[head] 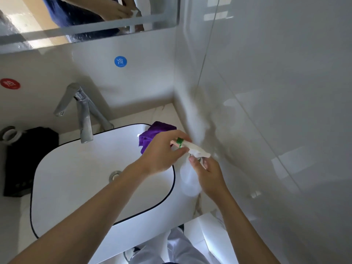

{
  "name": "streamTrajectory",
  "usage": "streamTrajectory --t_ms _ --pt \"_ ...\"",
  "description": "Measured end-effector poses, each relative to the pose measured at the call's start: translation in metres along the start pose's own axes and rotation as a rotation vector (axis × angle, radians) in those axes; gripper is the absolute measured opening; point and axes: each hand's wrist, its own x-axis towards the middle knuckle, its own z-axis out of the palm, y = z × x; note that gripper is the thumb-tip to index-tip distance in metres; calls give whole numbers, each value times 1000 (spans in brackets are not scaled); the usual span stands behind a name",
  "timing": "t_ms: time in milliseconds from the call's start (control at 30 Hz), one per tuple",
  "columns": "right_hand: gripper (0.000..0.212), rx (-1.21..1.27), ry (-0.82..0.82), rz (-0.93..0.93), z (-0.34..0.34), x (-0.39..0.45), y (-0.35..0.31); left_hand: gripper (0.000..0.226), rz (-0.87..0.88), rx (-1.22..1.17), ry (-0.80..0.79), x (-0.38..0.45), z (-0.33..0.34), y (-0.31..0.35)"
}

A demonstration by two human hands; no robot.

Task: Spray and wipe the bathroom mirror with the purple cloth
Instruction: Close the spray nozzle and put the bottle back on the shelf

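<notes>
Starting at the far left, a red round sticker (10, 83) sits on the wall at 9 o'clock, and below it a black object (28, 161) rests on the table (17, 221) just beside the basin; what it is cannot be told. A chrome faucet (82, 111) stands at the basin's 11 o'clock edge, its spout pointing left. The white basin (76, 168), trimmed with a dark rim, fills the centre-left, with its drain (114, 175) near the middle. Above, at 12 o'clock, the lower edge of the mirror (89, 25) shows streaks and droplets on the left part. A blue round sticker (120, 61) is on the wall below the mirror.

The purple cloth (152, 133) lies bunched at the basin's 1 o'clock corner, partly over the rim, untouched by either hand. The left hand (162, 153) reaches across the basin, its fingers pinched on the green nozzle end of the spray bottle (190, 176). The right hand (207, 176) grips the bottle's translucent body and neck, fingers curled round it, just right of the basin at 3 o'clock. The bottle's head tilts towards the tiled side wall (276, 111) on the right.
</notes>
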Motion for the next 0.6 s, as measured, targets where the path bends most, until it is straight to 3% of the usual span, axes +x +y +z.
streamTrajectory --t_ms 100,267,400,600 --pt "18 22 16 -58 5 -12 -27 19 -91 -260 24 -19 -27 19" --pt "36 40 -33 -197 44 -29 -78 16 -140 -658 176 -68 -71 33" --pt "51 64 -151 -179 93 -30 -91 15 -137 -681 330 -105 -103 18" --pt "49 198 -294 -78 178 -42 -85 15 -231 -641 502 -162 -137 -24"
